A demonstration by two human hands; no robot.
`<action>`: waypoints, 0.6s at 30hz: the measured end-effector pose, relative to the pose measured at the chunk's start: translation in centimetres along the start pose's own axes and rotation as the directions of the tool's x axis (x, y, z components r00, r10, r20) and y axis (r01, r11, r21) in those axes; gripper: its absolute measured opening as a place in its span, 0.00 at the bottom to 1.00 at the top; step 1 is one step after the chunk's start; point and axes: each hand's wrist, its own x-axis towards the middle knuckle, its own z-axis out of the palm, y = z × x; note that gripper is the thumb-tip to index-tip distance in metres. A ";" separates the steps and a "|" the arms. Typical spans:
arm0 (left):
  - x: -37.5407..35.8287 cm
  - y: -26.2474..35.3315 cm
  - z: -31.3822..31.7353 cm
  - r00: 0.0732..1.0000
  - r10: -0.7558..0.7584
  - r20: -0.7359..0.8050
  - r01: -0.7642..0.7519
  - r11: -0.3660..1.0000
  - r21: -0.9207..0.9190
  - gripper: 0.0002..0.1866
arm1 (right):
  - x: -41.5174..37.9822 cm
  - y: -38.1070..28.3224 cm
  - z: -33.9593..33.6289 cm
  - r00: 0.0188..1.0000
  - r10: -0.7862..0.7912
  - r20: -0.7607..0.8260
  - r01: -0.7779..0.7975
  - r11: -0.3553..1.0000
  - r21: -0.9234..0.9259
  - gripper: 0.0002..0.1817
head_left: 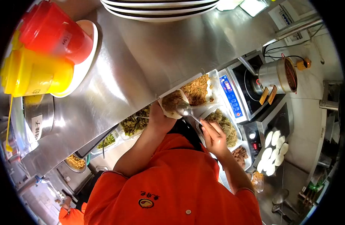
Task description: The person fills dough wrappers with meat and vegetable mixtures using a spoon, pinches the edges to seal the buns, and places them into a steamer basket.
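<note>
The bowl (185,95), apparently pale and filled with brown minced food (171,102), is sitting in the left hand (159,117) in front of the torso, near the edge of the steel bench (138,56). The left hand is closing around its near left side; the exact finger placement is not showing. The spoon (184,110) is extending over the bowl's right side, its handle being clamped in the fingers of the right hand (214,138); whether its head is touching the food cannot be told. The bowl is probably handling as a light item with a soft, greasy load, so the outer wall is offering the better hold, with the rim staying level. The spoon is likely behaving as stiff and slippery if oily; hold it at mid-handle. Just beyond the bowl, a tray of minced filling (195,91) is standing, and a tray of shredded greens (222,125) is lying beside the right hand. Farther right, a pot (274,77) is standing on an induction cooker (230,95).
</note>
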 end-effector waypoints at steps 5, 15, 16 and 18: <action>0.2 -0.2 0.1 0.988 0.090 -0.124 -0.087 0.996 0.028 0.22 | 0.1 -4.4 -1.9 0.972 0.229 -0.049 -0.216 0.958 0.188 0.14; -2.3 -2.9 4.2 0.935 0.328 -0.132 -0.247 0.874 0.418 0.21 | 0.7 -3.6 -1.1 0.617 0.449 0.647 -0.717 -0.018 0.697 0.14; -2.6 -2.9 4.4 0.936 0.326 -0.132 -0.245 0.874 0.419 0.21 | 0.7 -3.6 -1.3 0.603 0.442 0.664 -0.732 -0.024 0.681 0.14; -2.9 -2.6 4.6 0.971 0.222 -0.085 -0.175 0.910 0.375 0.21 | 0.9 -3.6 -1.9 0.591 0.436 0.679 -0.745 -0.029 0.667 0.14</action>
